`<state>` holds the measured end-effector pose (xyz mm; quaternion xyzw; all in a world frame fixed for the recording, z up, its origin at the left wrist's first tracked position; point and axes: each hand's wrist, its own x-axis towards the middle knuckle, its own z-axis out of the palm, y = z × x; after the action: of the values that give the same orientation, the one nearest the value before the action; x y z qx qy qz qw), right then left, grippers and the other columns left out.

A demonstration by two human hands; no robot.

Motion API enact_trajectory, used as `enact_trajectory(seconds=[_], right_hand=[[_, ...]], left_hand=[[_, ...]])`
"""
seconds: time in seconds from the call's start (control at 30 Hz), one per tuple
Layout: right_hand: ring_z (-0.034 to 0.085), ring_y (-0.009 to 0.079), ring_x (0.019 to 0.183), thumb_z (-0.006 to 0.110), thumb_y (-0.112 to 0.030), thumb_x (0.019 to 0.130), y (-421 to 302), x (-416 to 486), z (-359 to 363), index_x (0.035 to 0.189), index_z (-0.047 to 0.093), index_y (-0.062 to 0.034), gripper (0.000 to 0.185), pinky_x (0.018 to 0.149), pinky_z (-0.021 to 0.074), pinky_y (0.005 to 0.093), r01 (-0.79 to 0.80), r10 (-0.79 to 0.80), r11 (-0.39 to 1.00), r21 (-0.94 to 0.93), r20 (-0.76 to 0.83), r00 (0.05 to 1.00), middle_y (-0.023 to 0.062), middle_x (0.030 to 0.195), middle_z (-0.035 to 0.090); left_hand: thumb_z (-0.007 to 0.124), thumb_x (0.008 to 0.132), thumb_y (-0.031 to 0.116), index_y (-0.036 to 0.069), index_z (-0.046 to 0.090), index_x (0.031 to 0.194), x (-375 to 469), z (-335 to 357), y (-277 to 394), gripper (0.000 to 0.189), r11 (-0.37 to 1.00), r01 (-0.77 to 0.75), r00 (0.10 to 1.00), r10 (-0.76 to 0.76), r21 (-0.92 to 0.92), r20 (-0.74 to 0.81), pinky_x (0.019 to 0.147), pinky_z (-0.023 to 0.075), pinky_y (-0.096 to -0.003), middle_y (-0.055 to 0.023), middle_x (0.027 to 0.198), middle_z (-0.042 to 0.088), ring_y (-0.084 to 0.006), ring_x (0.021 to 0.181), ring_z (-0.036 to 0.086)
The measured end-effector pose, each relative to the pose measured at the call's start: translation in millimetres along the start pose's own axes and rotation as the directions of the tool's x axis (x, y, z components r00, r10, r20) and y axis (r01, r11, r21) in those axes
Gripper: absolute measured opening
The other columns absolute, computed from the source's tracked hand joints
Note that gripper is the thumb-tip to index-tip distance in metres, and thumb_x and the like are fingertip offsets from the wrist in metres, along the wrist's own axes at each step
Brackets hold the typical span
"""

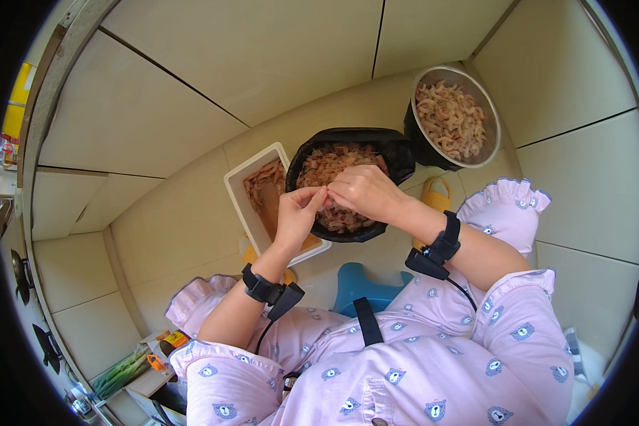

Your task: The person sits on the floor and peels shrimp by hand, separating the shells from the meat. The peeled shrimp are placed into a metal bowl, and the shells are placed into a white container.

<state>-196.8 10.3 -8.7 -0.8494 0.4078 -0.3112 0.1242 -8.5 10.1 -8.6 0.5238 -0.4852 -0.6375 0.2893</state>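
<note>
My left hand (300,213) and my right hand (365,193) meet at the fingertips, pinching a small pinkish piece, probably shrimp, mostly hidden by the fingers. Directly beneath them is a container lined with a black plastic bag (399,146), holding a heap of shrimp shells and heads (341,158). To its left stands a white rectangular tub (239,205) with unpeeled shrimp (261,183) and brownish liquid. Peeled shrimp (450,120) fill a round metal bowl (495,130) at the upper right. Each forearm wears a black strap with a wired device.
Beige cabinet fronts (186,48) surround the tiled floor (175,213). A blue plastic stool (354,287) is below the containers, partly under the legs. Yellow slippers (436,197) show beside the lined container. Green onions (120,375) and a bottle (174,341) lie at the lower left.
</note>
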Motion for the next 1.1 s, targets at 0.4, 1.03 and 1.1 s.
enact_trajectory(seconds=[0.4,1.03,1.1], right_hand=[[0.064,0.0278,0.067,0.067,-0.021,0.076,0,-2,5,0.064,0.062,-0.0045,0.021,0.061,0.052,0.0391,0.011,-0.01,0.999,-0.043,0.024,1.0,0.0104,0.066,0.062],[0.065,0.0351,0.081,0.067,-0.008,0.081,7,-1,0,0.093,0.07,-0.0014,0.015,0.071,0.0529,0.0411,-0.369,0.38,0.912,0.181,-0.03,0.924,0.0159,0.09,0.068],[0.066,0.0347,0.087,0.067,-0.009,0.082,10,-2,-3,0.098,0.069,-0.0015,0.018,0.075,0.0531,0.0408,-0.328,0.334,0.94,0.098,-0.061,0.94,0.0159,0.096,0.068]], left_hand=[[0.062,0.097,0.016,-0.004,0.072,0.094,1,1,-7,0.022,0.998,-0.062,0.997,0.062,0.012,0.035,0.07,0.044,-0.0227,-0.0004,0.08,0.067,-0.0069,0.074,0.056],[0.066,0.094,0.015,-0.001,0.071,0.106,2,0,-5,0.021,0.989,0.102,0.993,-0.108,-0.104,-0.057,0.082,0.0479,-0.0243,-0.0054,0.094,0.072,-0.011,0.088,0.064],[0.066,0.094,0.017,0.0,0.071,0.108,2,-1,-4,0.022,0.991,0.094,0.991,-0.103,-0.096,-0.088,0.083,0.0478,-0.0243,-0.0056,0.096,0.072,-0.0109,0.09,0.064]])
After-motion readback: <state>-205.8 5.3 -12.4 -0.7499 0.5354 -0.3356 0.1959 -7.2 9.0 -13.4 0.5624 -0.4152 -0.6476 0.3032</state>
